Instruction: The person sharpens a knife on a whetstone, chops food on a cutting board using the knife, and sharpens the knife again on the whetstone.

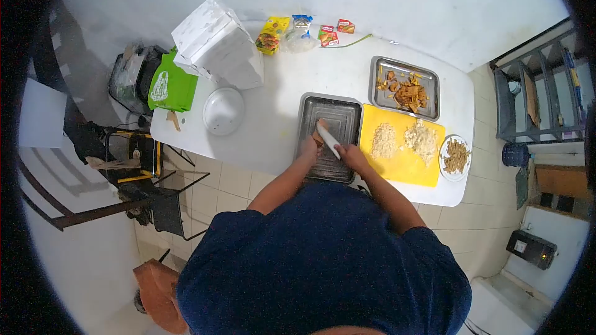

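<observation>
Over a dark metal tray at the table's front edge, my right hand is closed around the handle of a knife with a whitish blade. My left hand grips an orange-brown piece of food, whose exact kind I cannot make out. The blade lies against or just beside that piece. Right of the tray, a yellow cutting board carries two heaps of pale chopped food.
A second tray holds browned pieces. A white plate with chopped brownish food stands far right, another white plate left. A white box, green bag, yellow packet and red-green packets sit farther back.
</observation>
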The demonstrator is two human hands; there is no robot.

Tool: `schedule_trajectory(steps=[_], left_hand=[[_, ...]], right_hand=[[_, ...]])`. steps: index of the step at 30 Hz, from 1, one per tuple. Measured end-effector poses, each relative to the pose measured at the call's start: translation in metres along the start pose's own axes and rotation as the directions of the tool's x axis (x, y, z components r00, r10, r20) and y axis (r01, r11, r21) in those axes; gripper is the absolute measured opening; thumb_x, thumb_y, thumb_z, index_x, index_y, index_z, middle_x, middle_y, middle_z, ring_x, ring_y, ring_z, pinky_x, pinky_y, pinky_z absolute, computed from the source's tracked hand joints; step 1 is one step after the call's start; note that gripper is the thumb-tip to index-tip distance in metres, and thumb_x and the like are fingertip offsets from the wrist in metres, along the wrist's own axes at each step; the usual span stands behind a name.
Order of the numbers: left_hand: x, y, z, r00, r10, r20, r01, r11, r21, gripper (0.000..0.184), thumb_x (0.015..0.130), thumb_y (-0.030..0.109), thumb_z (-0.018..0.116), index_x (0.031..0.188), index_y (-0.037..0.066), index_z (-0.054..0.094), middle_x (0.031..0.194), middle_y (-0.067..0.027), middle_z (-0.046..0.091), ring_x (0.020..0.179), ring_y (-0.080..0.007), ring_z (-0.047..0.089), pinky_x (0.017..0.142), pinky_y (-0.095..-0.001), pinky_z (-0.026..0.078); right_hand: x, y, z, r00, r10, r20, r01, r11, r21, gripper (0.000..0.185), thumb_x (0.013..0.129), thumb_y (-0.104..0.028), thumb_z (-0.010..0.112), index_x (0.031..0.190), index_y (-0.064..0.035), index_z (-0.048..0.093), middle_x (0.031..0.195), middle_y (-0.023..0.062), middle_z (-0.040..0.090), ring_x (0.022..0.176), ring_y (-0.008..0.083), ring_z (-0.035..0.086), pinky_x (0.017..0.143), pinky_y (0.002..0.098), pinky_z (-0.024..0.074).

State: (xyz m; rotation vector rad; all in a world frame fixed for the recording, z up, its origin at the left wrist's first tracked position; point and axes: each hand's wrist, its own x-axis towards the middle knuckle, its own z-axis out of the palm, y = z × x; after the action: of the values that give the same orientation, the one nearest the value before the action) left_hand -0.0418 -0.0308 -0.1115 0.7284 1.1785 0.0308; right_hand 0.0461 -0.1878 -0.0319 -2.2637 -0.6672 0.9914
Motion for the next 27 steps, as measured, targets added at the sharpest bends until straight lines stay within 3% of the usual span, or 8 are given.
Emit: schedule_trajectory(steps=[8,11,14,17,21,24,25,27], left_hand=[[0.019,-0.012,-0.016,0.997,0.044,0.058,-0.043,0.999,-0.025,0.04,0.094,0.035,0.03,0.092,0.002,0.053,0.071,-0.0108,0.056,0.048,-0.017,0.05,0.038,-0.0304,0.036],[0.001,0.004,-0.001,0.999,0.03,-0.045,-0.031,0.999,-0.024,0.041,0.095,0.035,0.029,0.091,0.001,0.053,0.069,-0.0104,0.055,0.047,-0.0164,0.049,0.037,-0.0287,0.034],[0.008,-0.002,-0.008,0.997,-0.001,0.074,0.001,1.0,-0.001,0.042,0.095,0.034,0.028,0.089,0.001,0.052,0.065,-0.0098,0.054,0.045,-0.0152,0.047,0.037,-0.0285,0.034],[-0.02,0.011,0.005,0.996,0.049,-0.068,-0.04,0.99,0.134,0.042,0.095,0.033,0.026,0.087,0.0,0.05,0.061,-0.0096,0.053,0.041,-0.0139,0.044,0.035,-0.0289,0.033],[-0.009,0.01,0.004,0.998,0.07,0.007,-0.07,0.997,0.021,0.042,0.095,0.034,0.025,0.086,0.0,0.049,0.059,-0.01,0.052,0.038,-0.0142,0.041,0.033,-0.0289,0.031],[-0.007,0.007,0.007,0.998,0.057,-0.006,-0.057,0.998,-0.016,0.045,0.095,0.037,0.024,0.087,0.0,0.049,0.058,-0.0103,0.051,0.036,-0.015,0.038,0.032,-0.0294,0.03],[-0.008,0.004,0.007,0.998,0.054,-0.022,-0.054,0.999,-0.002,0.045,0.095,0.037,0.025,0.087,0.0,0.049,0.057,-0.0101,0.051,0.036,-0.0152,0.038,0.032,-0.0294,0.03],[-0.003,-0.001,0.002,0.998,0.053,-0.014,-0.053,0.999,0.001,0.044,0.095,0.037,0.025,0.086,0.001,0.049,0.056,-0.0093,0.05,0.036,-0.015,0.038,0.032,-0.0289,0.03]], right_hand=[[0.016,0.013,-0.003,0.998,0.043,-0.035,-0.046,0.996,-0.074,0.072,0.087,-0.06,0.043,0.073,0.0082,0.064,0.07,0.031,0.059,0.074,0.0452,0.061,0.068,0.0491,0.047],[0.015,0.011,0.008,0.998,-0.039,-0.039,0.037,0.998,-0.046,0.071,0.088,-0.058,0.044,0.072,0.0076,0.064,0.065,0.0281,0.059,0.069,0.0433,0.061,0.068,0.0474,0.047],[0.01,0.023,0.02,0.997,0.07,-0.037,-0.072,0.997,-0.04,0.069,0.088,-0.057,0.044,0.072,0.0073,0.064,0.066,0.0285,0.059,0.07,0.0436,0.061,0.067,0.0477,0.047],[0.03,0.035,0.016,0.985,0.112,-0.128,-0.127,0.984,-0.122,0.068,0.089,-0.056,0.044,0.072,0.0075,0.064,0.067,0.0295,0.059,0.071,0.0445,0.061,0.067,0.0482,0.0468],[0.011,-0.009,-0.013,0.991,-0.126,0.038,0.13,0.982,-0.137,0.067,0.089,-0.054,0.044,0.075,0.0083,0.063,0.072,0.0316,0.059,0.074,0.0459,0.061,0.068,0.0487,0.0472],[0.018,0.014,0.015,0.998,0.067,0.005,-0.066,0.992,-0.108,0.07,0.089,-0.059,0.041,0.078,0.0058,0.064,0.078,0.0309,0.061,0.078,0.0456,0.061,0.066,0.0523,0.0476],[0.048,0.068,0.05,0.998,-0.049,-0.027,0.044,0.988,-0.15,0.069,0.089,-0.058,0.042,0.077,0.0068,0.064,0.079,0.0309,0.061,0.078,0.0453,0.061,0.068,0.0524,0.0474],[0.041,0.045,0.026,0.997,0.03,-0.065,-0.037,0.993,-0.111,0.067,0.088,-0.056,0.045,0.073,0.0067,0.063,0.072,0.0307,0.059,0.074,0.0447,0.061,0.067,0.0502,0.0469]])
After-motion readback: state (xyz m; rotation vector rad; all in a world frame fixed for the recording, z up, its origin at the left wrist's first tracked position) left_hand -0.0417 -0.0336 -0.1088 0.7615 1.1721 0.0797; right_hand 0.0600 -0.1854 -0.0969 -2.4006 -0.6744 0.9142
